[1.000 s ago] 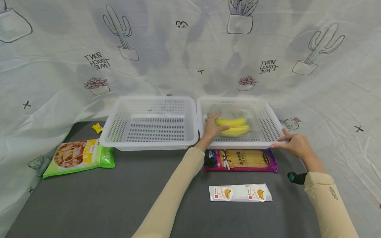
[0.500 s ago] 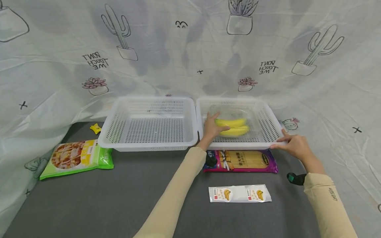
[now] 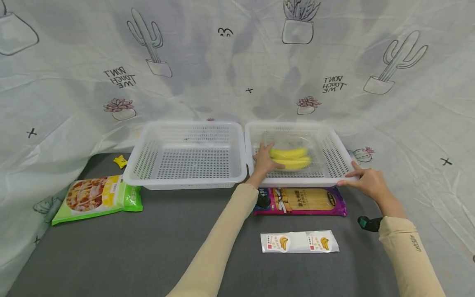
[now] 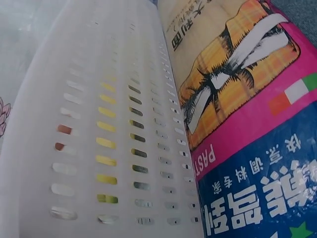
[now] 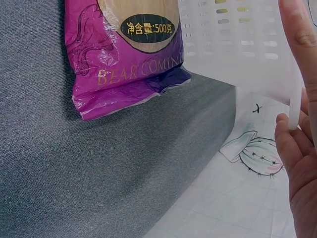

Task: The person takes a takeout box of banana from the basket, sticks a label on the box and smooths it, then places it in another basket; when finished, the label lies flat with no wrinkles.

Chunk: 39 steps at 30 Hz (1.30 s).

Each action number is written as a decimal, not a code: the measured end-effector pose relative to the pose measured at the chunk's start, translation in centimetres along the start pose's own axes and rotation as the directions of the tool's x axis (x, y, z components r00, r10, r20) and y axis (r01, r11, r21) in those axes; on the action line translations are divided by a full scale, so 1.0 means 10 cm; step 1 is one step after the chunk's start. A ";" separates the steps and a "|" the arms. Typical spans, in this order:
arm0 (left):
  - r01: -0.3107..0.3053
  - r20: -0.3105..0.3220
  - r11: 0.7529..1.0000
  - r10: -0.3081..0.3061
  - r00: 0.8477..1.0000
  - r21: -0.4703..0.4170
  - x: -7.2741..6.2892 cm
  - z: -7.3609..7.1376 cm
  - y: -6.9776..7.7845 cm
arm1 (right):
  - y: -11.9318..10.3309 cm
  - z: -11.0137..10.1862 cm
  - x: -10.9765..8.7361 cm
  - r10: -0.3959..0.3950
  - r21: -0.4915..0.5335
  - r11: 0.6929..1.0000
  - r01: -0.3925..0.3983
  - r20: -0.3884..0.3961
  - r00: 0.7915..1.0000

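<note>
In the head view, yellow bananas (image 3: 291,163) lie in a clear plastic container (image 3: 314,142) inside the right white basket (image 3: 289,181). My left hand (image 3: 264,161) reaches over the basket's front rim to the container's left end, fingers spread and thumb beside the bananas. How firmly it touches the container cannot be told. In the left wrist view, yellow shows through the slots of the basket wall (image 4: 29,148). My right hand (image 3: 367,181) pinches the basket's front right corner; in the right wrist view, the rim (image 5: 294,111) passes between its fingers.
A second white basket (image 3: 185,182) stands left. A purple pasta pack (image 3: 302,201) lies before the right basket, with a white banana-printed strip (image 3: 299,241) nearer me. A green food bag (image 3: 98,196) and a small yellow packet (image 3: 120,161) lie left. Patterned cloth (image 3: 222,82) hangs behind.
My left hand has shifted slightly at the container's left end, its thumb dropping a little lower. My right hand stays on the basket corner. The bananas and baskets stay in place.
</note>
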State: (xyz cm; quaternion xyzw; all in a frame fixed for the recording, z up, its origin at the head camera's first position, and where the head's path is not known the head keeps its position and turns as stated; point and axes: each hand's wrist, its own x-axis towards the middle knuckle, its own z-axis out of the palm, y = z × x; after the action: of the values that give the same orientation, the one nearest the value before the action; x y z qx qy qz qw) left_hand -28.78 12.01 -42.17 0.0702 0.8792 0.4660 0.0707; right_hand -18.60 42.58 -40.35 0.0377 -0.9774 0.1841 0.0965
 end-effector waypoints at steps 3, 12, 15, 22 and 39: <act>-0.008 -0.041 0.999 0.006 0.999 -0.045 -0.02 0.00 0.00 | -0.01 0.00 0.00 0.011 0.004 1.000 -0.011 0.006 1.000; -0.148 -0.157 0.986 0.135 0.978 -0.072 -0.02 -0.02 0.02 | -0.05 -0.02 -0.01 0.030 0.000 1.000 -0.030 0.021 0.999; -0.187 -0.155 0.979 0.174 0.973 -0.078 -0.01 -0.03 0.01 | -0.05 -0.02 -0.01 0.021 -0.001 1.000 -0.021 0.010 1.000; -0.294 -0.170 0.952 0.276 0.946 -0.090 -0.03 -0.03 0.01 | -0.04 -0.01 -0.02 0.003 0.005 1.000 -0.003 -0.006 1.000; -0.422 -0.215 0.904 0.400 0.891 -0.069 -0.18 -0.20 -0.05 | -0.02 -0.03 -0.02 0.024 -0.007 1.000 -0.024 0.048 0.999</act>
State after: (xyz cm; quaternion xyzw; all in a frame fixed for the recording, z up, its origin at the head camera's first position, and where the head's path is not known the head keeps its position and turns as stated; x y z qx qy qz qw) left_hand -27.47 9.75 -41.41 0.2045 0.8188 0.5245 -0.1125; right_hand -18.32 42.48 -40.08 0.0299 -0.9804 0.1811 0.0711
